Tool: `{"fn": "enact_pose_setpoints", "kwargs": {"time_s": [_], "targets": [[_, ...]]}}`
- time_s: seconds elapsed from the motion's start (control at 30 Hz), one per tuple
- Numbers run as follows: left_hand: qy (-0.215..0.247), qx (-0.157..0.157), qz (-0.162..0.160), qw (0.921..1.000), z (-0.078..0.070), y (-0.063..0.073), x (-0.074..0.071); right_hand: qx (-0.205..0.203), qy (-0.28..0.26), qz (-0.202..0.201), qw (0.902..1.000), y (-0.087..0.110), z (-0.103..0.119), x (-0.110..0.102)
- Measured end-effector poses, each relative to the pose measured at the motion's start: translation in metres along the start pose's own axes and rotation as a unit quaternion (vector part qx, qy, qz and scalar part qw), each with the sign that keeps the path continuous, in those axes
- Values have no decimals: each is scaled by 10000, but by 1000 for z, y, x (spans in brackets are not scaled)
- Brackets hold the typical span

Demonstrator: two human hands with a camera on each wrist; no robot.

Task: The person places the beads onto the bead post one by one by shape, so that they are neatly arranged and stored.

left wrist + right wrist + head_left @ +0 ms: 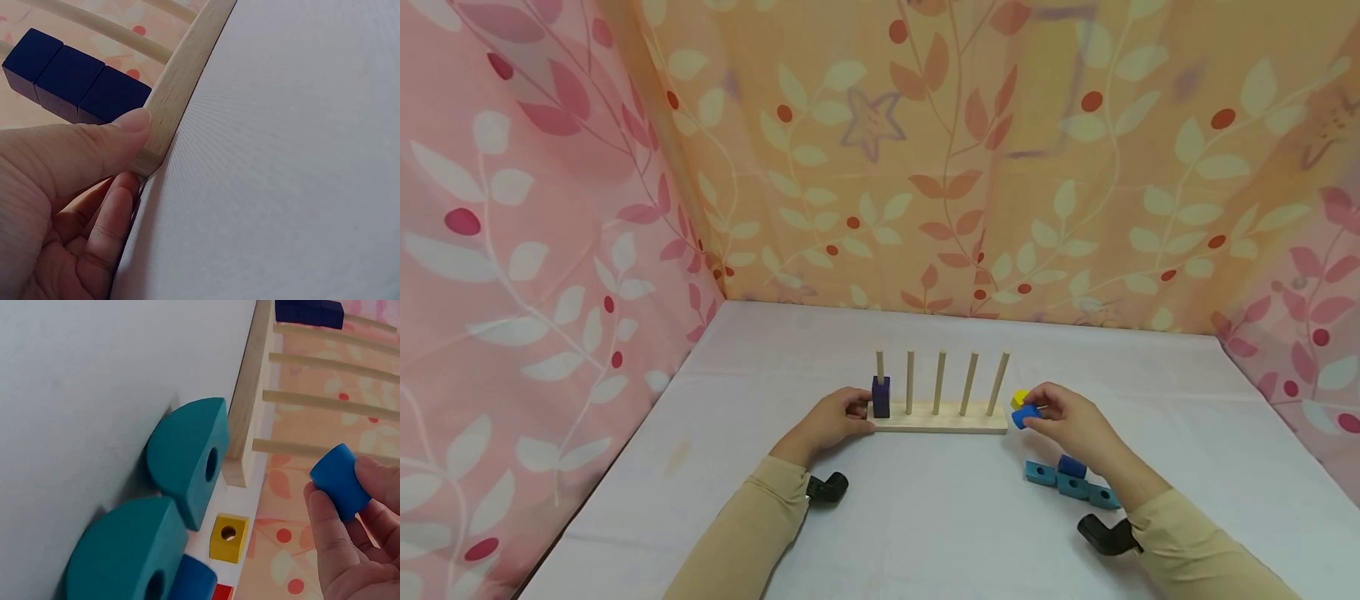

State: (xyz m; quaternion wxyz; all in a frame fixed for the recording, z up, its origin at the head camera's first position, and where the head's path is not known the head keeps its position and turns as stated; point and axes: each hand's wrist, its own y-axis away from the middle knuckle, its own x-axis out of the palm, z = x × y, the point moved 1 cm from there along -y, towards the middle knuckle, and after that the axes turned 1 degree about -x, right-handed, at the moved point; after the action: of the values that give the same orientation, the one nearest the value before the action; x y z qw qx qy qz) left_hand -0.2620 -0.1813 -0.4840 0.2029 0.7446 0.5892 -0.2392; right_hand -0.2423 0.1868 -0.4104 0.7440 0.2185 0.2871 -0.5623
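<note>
A pale wooden peg stand (940, 424) with several upright pegs rests on the white table. Its left end is held by my left hand (832, 422), the thumb lying on the base beside the blocks in the left wrist view. Dark purple square blocks (70, 80), three of them, are stacked on the leftmost peg. My right hand (1070, 422) pinches a blue cylinder block (342, 481) between thumb and fingers, just off the stand's right end. The other pegs carry nothing. Close to the right fingers lies a yellow block (229, 540) with a hole.
Teal half-round blocks (1040, 473) lie in a row in front of the right hand, with another blue cylinder (1072, 466) just behind them. A bit of a red block (223, 592) shows in the right wrist view. Patterned curtains (880, 150) hang behind the table.
</note>
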Motion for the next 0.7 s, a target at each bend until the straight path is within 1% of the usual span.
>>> {"fn": "enact_pose_setpoints", "kwargs": {"time_s": [0.17,0.4,0.57,0.7], "targets": [[56,-13,-3,10000,0,0,0,-153,7,-79,9999,-2,6,2],[4,42,-22,10000,1,0,0,-297,-34,-275,9992,-5,17,3],[-5,61,-52,10000,0,0,0,-634,-228,-337,9972,-7,31,4],[-8,73,-46,10000,0,1,0,-967,-490,-385,9934,-9,46,7]]}}
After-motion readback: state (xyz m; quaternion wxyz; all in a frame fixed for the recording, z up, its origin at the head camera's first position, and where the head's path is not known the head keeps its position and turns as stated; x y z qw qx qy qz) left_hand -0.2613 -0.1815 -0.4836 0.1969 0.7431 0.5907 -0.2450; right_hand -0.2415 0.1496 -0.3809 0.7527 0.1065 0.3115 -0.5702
